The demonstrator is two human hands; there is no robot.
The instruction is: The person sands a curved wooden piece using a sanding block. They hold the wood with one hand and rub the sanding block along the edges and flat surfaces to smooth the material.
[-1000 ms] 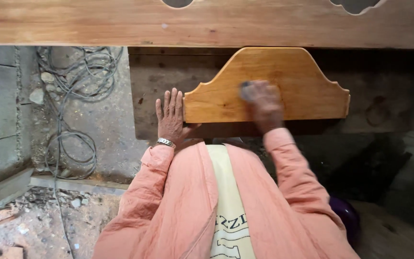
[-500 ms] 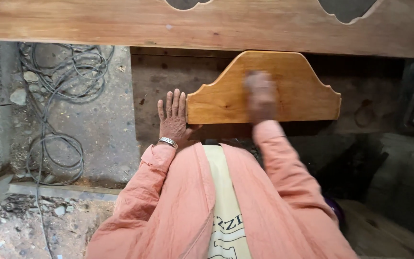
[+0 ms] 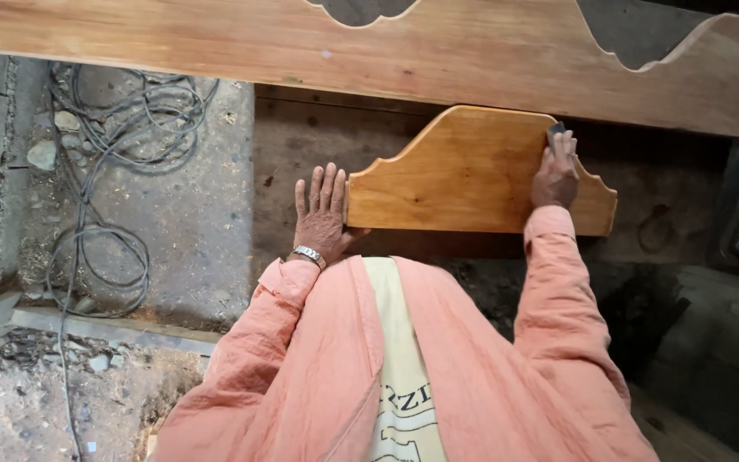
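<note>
- While the left hand (image 3: pixel 322 218) lies flat with its fingers spread on the table (image 3: pixel 301 154), pressed against the nine o'clock end of the shaped wooden board (image 3: pixel 464 175), the right hand (image 3: pixel 555 175) rests near the board's two o'clock shoulder.
- The right fingers are curled shut around a small dark pad (image 3: pixel 555 131), which peeks out past the fingertips and touches the board's upper edge.
- The board lies flat on the table, just below a long wooden plank (image 3: pixel 438 56) that runs across at twelve o'clock; whether the two touch I cannot tell.
- What could go wrong, as I judge it: the pad sits right at the curved edge, so a stroke toward one o'clock could slip off the board and drive the knuckles into the plank.
- The left hand only braces one end and nothing clamps the board, so a hard push toward three o'clock could slide or turn it away.
- Pressure on the rim could round over the shaped profile unevenly.
- Open room lies toward nine o'clock, along the board's broad face, and toward six o'clock, where the straight lower edge is clear except for the person's own body.
- At twelve o'clock the plank closes the way; at three o'clock the board ends near the right hand.
- Loose grey cable (image 3: pixel 104 188) coils on the floor at nine o'clock, well apart from both hands.
</note>
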